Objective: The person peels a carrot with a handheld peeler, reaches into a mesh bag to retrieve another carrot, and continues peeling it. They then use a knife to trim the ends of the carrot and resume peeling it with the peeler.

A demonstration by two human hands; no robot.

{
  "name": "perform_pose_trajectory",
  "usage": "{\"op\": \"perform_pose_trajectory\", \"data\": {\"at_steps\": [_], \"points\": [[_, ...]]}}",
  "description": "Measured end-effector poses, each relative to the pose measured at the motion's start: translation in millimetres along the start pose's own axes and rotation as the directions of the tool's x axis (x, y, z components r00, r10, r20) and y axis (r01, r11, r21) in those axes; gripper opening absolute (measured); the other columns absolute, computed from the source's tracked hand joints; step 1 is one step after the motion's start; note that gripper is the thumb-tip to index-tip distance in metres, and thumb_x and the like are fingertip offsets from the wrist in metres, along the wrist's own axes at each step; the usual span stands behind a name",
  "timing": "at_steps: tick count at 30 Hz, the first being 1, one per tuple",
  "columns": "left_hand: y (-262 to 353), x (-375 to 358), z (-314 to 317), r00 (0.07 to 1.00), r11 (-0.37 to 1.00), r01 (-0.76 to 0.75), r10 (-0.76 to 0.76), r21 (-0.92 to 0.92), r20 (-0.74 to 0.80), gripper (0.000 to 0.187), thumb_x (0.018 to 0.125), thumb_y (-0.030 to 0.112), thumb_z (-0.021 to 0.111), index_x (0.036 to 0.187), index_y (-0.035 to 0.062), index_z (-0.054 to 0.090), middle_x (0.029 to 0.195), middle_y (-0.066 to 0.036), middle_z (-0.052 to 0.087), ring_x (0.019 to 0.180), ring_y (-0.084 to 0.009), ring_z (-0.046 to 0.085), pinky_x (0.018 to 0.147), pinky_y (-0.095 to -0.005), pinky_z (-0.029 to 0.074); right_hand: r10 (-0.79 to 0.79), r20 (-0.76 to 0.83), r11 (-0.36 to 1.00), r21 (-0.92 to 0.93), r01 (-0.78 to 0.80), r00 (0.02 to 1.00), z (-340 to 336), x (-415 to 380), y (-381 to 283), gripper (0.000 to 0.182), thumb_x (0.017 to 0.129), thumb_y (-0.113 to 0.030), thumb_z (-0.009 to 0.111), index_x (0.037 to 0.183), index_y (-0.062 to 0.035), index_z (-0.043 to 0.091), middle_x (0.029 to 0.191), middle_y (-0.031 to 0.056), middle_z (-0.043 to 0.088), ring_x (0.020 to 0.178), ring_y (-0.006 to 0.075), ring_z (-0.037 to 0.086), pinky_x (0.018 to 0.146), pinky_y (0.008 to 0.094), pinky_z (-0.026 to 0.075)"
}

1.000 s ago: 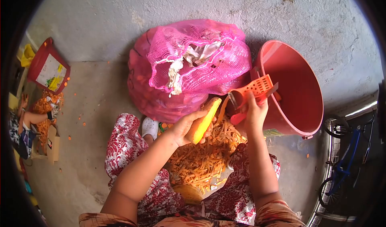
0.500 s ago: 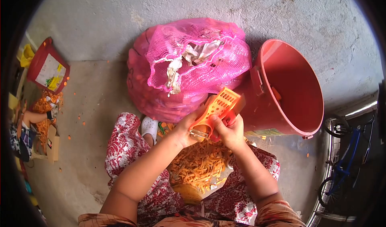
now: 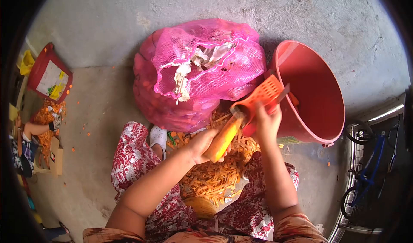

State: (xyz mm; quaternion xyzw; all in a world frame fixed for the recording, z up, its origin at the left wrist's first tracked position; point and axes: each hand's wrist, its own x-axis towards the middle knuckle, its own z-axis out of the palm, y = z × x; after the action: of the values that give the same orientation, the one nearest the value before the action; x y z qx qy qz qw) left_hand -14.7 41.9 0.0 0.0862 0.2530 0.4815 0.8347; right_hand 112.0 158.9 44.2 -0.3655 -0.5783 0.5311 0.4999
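L hand (image 3: 201, 146) fingers grip peeled carrot (image 3: 224, 140), prob. stiff but slippery, best held nr lower end; R hand (image 3: 268, 121) fingers clasp orange peeler (image 3: 266, 92).

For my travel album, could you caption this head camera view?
A carrot in the left hand meets an orange peeler above heaped peelings, beside a pink mesh sack.
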Motion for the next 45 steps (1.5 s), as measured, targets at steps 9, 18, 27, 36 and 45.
{"op": "perform_pose_trajectory", "data": {"at_steps": [9,18,27,36,45], "points": [[4.4,5.1,-11.2,0.981,0.961,-0.129,0.159,-0.245,0.109,0.038,0.085,0.039,0.034,0.104,0.0088,0.048,0.088,-0.009,0.054,0.075,-0.0177,0.053,0.059,-0.0342,0.044,0.115,0.18,0.99,0.06,-0.128,0.977,10.0,-32.8,-15.8,0.018,0.079,-0.009,0.056,0.094,0.0,0.05,0.073,0.0023,0.056,0.066,0.007,0.053,0.057,0.0208,0.044],[6.8,4.0,-5.5,0.988,0.969,-0.105,0.128,-0.226,0.09,0.034,0.084,0.034,0.039,0.104,0.0083,0.05,0.086,-0.007,0.056,0.076,-0.0176,0.055,0.057,-0.0344,0.045,-0.121,0.29,0.992,0.009,0.124,0.949,19.2,-44.6,-11.3,0.018,0.079,-0.011,0.057,0.091,-0.0004,0.049,0.071,0.002,0.056,0.051,0.0055,0.05,0.047,0.0193,0.041],[8.5,4.1,-1.4,0.998,0.988,-0.063,0.064,-0.142,-0.003,0.034,0.086,0.037,0.035,0.105,0.0108,0.046,0.081,-0.004,0.05,0.068,-0.0134,0.047,0.055,-0.0276,0.039,-0.047,-0.023,0.998,-0.039,0.046,0.999,4.1,-8.0,9.4,0.015,0.078,-0.007,0.056,0.089,-0.0015,0.048,0.071,0.0012,0.053,0.055,0.0039,0.047,0.047,0.0176,0.038],[14.8,7.6,11.4,0.976,0.974,-0.216,0.217,-0.074,0.012,0.031,0.08,0.038,0.037,0.076,0.0088,0.047,0.073,-0.003,0.044,0.074,-0.0164,0.047,0.074,-0.0427,0.044,-0.125,-0.017,0.974,-0.193,0.119,0.992,17.5,-8.9,27.8,0.009,0.078,-0.002,0.055,0.084,-0.0034,0.048,0.065,-0.0012,0.051,0.049,0.0029,0.044,0.042,0.0167,0.033],[41.5,2.3,-19.4,0.739,0.848,-0.133,0.43,0.513,-0.519,0.022,0.072,0.032,0.041,0.059,0.0155,0.035,0.054,0.001,0.039,0.052,-0.0117,0.041,0.052,-0.0288,0.041,0.027,-0.015,0.999,-0.017,-0.027,1.0,15.5,-5.4,7.0,0.016,0.076,-0.004,0.057,0.089,-0.0014,0.048,0.07,0.0021,0.055,0.053,0.0046,0.048,0.047,0.0193,0.039]]}}
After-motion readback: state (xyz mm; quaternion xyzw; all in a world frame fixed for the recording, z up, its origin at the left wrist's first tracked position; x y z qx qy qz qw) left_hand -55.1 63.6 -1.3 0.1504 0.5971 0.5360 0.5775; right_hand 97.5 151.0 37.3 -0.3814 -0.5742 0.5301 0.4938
